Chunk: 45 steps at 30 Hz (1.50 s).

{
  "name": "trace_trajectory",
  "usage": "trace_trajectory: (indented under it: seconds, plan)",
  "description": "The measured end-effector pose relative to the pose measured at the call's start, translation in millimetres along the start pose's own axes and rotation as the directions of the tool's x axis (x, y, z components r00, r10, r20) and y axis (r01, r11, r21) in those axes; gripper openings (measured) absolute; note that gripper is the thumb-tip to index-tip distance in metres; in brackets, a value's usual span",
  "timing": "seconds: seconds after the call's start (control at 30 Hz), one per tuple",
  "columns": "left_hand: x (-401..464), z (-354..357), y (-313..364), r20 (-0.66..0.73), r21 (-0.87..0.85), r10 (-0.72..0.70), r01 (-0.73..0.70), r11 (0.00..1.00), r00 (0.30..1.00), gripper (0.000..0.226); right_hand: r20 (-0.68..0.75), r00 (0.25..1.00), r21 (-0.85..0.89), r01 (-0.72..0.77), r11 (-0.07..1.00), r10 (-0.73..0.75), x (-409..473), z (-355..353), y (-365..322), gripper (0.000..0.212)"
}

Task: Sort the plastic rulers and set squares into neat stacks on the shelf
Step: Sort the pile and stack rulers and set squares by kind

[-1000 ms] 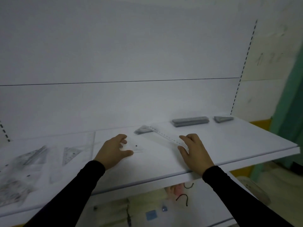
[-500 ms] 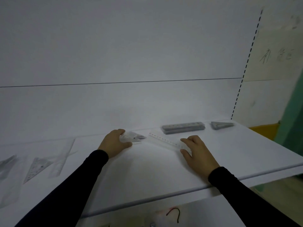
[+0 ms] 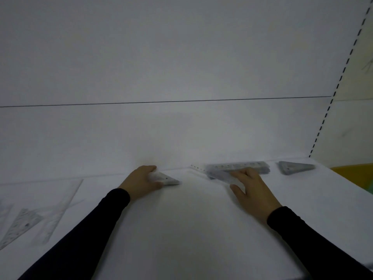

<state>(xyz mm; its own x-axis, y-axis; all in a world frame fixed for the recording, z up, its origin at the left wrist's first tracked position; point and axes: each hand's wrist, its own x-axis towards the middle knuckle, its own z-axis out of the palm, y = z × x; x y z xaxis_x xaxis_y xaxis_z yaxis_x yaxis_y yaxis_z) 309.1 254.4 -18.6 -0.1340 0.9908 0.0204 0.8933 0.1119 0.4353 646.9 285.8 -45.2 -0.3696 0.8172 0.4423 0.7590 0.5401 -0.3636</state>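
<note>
White shelf w/ white back panel behind, head view only. We see the left hand near the back edge, fingers and thumb curled round a clear set square, its tip pointing right. Right hand sits to the right, fingers on top of a clear ruler, thumb spread below it; looks like a pinch but blur, can't tell for sure. Ruler's far end overlaps the grey ruler stack at the back. Grey set square stack just right of that, apart from it. Loose clear set squares and rulers lie far left, well apart from both hands. Black sleeves on both arms.
</note>
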Motion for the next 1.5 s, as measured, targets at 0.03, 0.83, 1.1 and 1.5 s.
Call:
trace_trajectory:
  seconds: [0.03, 0.83, 1.1, 1.5]
  plan:
    - [-2.9, -1.1, 1.1, -0.013, 0.006, 0.005, -0.005, 1.0, 1.0, 0.082, 0.007, 1.0, 0.004, 0.012, 1.0, -0.012, 3.6, 0.6, 4.1, 0.038]
    - [-70.2, 109.1, 151.9, -0.157, 0.203, -0.17, 0.2, 0.958, 0.973, 0.109, 0.274, 0.895, 0.151, 0.322, 0.935, -0.353, 91.4, -27.0, 127.7, 0.038]
    - [-69.2, 110.1, 155.9, -0.174, 0.264, -0.174, 0.217, 0.94, 0.969, 0.071, 0.349, 0.862, 0.133, 0.343, 0.93, -0.367, 102.2, -19.9, 126.0, 0.03]
    - [-73.4, 108.2, 153.0, -0.272, 0.218, -0.163, 0.226, 0.949, 0.948, 0.083, 0.124, 0.87, 0.293, 0.427, 0.855, -0.477, 74.3, -23.3, 97.5, 0.057]
